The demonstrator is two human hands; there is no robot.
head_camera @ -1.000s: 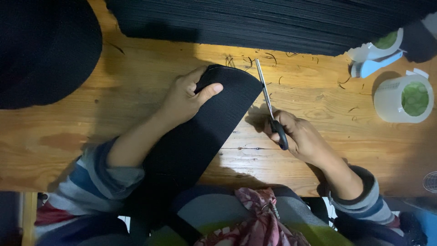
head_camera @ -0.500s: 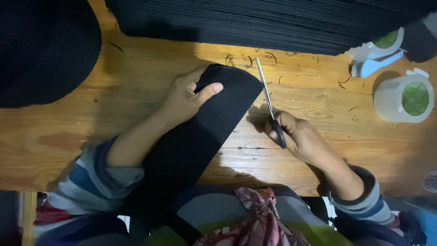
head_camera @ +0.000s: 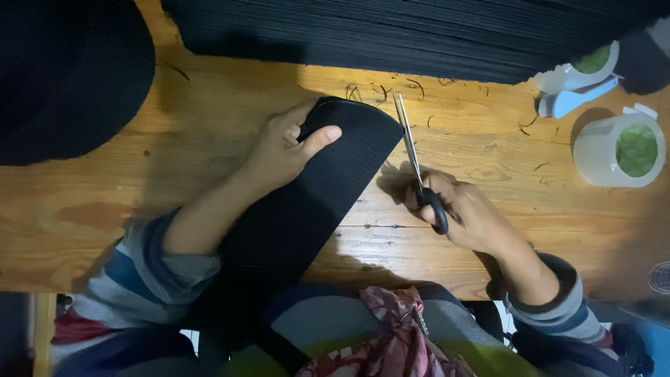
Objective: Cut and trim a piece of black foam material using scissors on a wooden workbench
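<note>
strip pinned, scissors alongside

nearest the person, a patterned cloth (head_camera: 398,328) lies in the lap, below the near edge of the wooden table (head_camera: 209,202). a wide black strip (head_camera: 307,202) rises from the lap over that edge and runs slantwise up the middle of the table, its rounded end pointing toward the far edge.

the left hand (head_camera: 283,150) lies on the strip close to that end, palm down, thumb stretched across the black surface and fingers curled round the end's left side. it looks like a pinning hold, keeping the loose end flat so it cannot slide.

the right hand (head_camera: 464,209) is clenched on the black handles of the scissors (head_camera: 415,164), to the right of the strip. the blades point away toward the far edge, lying just beside the strip's right side; they look nearly closed, and i cannot tell whether they touch the cloth. held that way, the blades run parallel with the strip's side.

thin dark threads (head_camera: 391,89) are scattered on the bare wood past the strip's end. toward the far right corner stands a white tape roll (head_camera: 620,150), and beyond it a white and blue tape dispenser (head_camera: 576,87). a long stack of black material (head_camera: 419,35) lines the far edge, and a dark round heap (head_camera: 66,77) fills the far left corner.
</note>
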